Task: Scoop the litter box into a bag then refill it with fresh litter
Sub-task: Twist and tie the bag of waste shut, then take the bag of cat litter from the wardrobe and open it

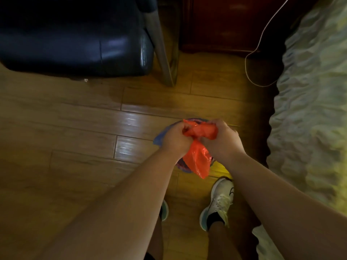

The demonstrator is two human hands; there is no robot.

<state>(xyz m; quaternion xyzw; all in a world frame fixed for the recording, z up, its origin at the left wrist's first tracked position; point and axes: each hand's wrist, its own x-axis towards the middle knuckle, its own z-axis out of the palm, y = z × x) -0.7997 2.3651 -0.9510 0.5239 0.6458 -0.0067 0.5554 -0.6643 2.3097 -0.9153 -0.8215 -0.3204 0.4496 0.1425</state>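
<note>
Both my hands hold a crumpled orange plastic bag (199, 154) over the floor. My left hand (173, 137) grips the bag's bunched top from the left. My right hand (222, 138) grips the same bunched top from the right. The bag's lower part hangs down between my wrists. Beneath my hands sits a round bluish bin or basin (159, 136), mostly hidden; only parts of its rim show. No litter box, scoop or litter is in view.
A dark blue padded chair (75, 38) with a metal leg (161, 53) stands at the back left. A bed with a pale quilt (315, 102) runs along the right. A white cable (257, 53) loops on the wooden floor. My shoes (221, 201) are below.
</note>
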